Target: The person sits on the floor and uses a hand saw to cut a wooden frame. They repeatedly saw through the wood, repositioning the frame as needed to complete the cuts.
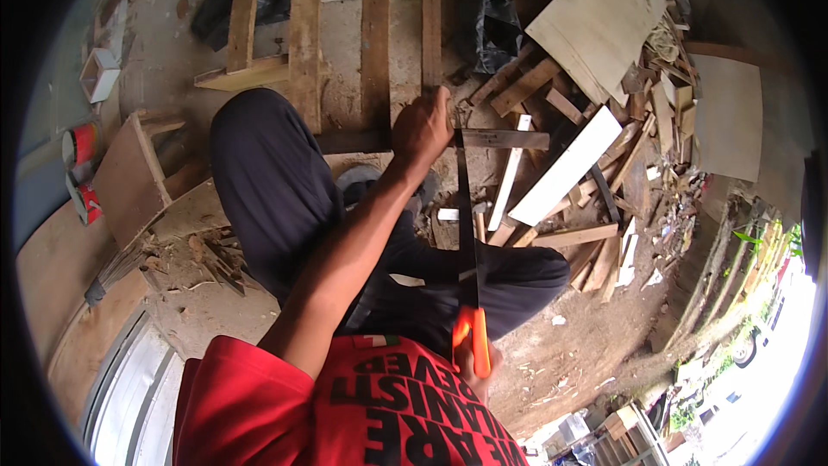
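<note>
My right hand [470, 364], close to my body, is closed round the orange handle [481, 345] of a handsaw. The saw's long dark blade [467, 229] points away from me, its far end against a dark wooden strip [511, 139] that lies crosswise. Just left of the blade, my left hand [423, 131] grips that strip, where an upright slat [431, 30] comes down to it; the fingers' undersides are hidden. More slats [375, 52] of the same wooden frame run away from me. My bent legs [272, 181] are on either side of the work.
At the right lies a heap of wood offcuts [595, 194] with a white board [569, 164] and a plywood sheet [599, 22]. A black plastic bag [498, 26] sits beyond the strip. Wooden panels [129, 168] stand at the left, near a small white box [100, 74].
</note>
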Motion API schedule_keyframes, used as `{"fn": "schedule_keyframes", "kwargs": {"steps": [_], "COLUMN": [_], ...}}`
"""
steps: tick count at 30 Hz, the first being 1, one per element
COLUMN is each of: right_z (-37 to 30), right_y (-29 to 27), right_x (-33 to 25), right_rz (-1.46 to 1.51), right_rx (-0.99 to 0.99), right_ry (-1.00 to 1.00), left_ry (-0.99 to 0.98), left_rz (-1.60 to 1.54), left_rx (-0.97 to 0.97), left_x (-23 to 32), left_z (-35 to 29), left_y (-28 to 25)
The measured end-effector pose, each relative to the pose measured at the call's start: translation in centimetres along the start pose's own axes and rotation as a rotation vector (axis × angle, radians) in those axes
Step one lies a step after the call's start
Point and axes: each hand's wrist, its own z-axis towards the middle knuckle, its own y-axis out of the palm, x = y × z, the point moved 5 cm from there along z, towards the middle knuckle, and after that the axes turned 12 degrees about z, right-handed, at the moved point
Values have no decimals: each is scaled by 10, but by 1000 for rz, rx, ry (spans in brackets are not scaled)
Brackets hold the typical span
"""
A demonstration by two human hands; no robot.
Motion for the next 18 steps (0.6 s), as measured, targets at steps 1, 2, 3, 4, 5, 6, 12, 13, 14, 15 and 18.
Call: {"fn": "schedule_keyframes", "kwargs": {"steps": [1, 2, 3, 4, 5, 6, 12, 13, 14, 15, 18], "right_z": [-8, 3, 23, 49, 88, 124, 131, 106, 74, 48, 2], "right_y": [-2, 4, 16, 28, 43, 55, 65, 56, 42, 32, 3], "right_x": [-17, -30, -31, -33, -46, -43, -31, -38, -22, -26, -22], "right_rz": [-105, -78, -33, 11, 80, 76, 128, 111, 136, 114, 45], "right_rx": [-17, -45, 6, 69, -6, 0, -75, -46, -16, -4, -45], "right_ry": [4, -77, -136, -199, -198, -195, -155, -246, -82, -91, 6], "left_ry": [13, -31, -4, 33, 75, 21, -25, -1, -4, -24, -61], "left_rz": [-12, -22, -21, -29, -42, -12, 39, 61, 38, 24, -7], "left_rx": [6, -56, -10, 36, 79, -38, -74, -42, 0, -13, -11], "left_x": [4, 1, -3, -5, -4, -4, -4, -6, -4, -2, 0], "left_z": [-2, -1, -1, -4, -8, -3, -15, -7, -5, -7, -5], "left_y": [-1, 4, 3, 5, 6, 9, 11, 13, 12, 10, -1]}}
